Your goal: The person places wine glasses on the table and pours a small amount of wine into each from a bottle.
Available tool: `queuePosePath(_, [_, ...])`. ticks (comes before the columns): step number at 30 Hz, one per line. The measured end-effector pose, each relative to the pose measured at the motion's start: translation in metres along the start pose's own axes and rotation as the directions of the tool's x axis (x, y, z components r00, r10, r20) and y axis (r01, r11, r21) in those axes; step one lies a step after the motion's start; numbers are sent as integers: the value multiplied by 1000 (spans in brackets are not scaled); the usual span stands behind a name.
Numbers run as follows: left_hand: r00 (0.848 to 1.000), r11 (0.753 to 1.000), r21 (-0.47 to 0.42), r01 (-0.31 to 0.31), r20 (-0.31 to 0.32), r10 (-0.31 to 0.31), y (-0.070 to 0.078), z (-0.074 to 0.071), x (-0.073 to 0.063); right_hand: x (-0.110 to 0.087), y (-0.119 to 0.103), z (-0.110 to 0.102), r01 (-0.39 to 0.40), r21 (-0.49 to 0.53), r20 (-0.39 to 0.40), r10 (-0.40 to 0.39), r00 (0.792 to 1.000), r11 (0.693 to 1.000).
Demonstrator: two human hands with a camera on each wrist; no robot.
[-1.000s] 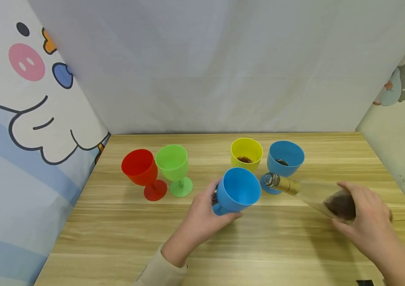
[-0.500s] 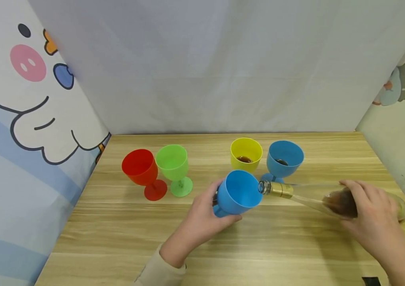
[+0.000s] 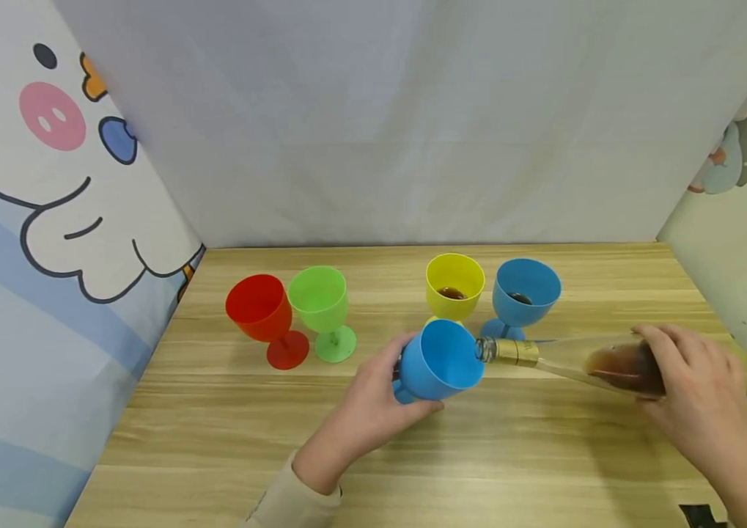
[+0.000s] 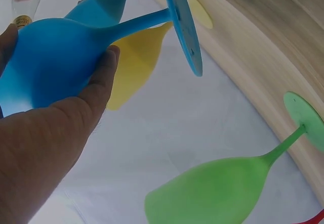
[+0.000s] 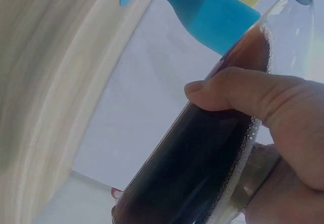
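Observation:
My left hand (image 3: 376, 411) grips a blue goblet (image 3: 435, 370) around its bowl and holds it tilted to the right. In the left wrist view its foot (image 4: 186, 32) is off the table. A clear glass bottle (image 3: 561, 357) of dark brown liquid lies nearly level in the grip of my right hand (image 3: 706, 389). Its gold-banded neck (image 3: 518, 353) points left, with the mouth at the goblet's right rim. In the right wrist view the dark liquid (image 5: 195, 148) fills much of the bottle's body. No liquid is visible inside the held goblet.
Behind stand a yellow goblet (image 3: 455, 293) and another blue goblet (image 3: 525, 297), each with a little dark liquid. A red goblet (image 3: 259, 312) and a green goblet (image 3: 320, 304) stand to the left on the wooden table (image 3: 228, 440). A grey-white backdrop (image 3: 413, 132) rises behind.
The bottle has moved left at its mouth and levelled out, bringing the mouth to the goblet's rim. My right hand has shifted slightly right. The held goblet has dropped slightly.

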State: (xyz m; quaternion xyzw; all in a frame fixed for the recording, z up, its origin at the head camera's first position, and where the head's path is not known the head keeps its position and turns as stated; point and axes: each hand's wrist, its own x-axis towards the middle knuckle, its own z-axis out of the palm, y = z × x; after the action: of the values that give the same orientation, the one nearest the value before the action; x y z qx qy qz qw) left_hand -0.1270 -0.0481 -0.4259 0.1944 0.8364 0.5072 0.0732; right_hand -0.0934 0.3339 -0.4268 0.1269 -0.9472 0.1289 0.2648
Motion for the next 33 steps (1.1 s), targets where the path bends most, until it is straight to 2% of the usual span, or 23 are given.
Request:
queuePosePath(20, [998, 998, 30, 46, 37, -47, -3, 4, 1, 7, 5, -11, 52, -53, 12, -51, 999, 997])
queuePosePath(33, [996, 998, 25, 52, 72, -54, -5, 6, 2, 8, 3, -17, 48, -84, 47, -44, 998, 995])
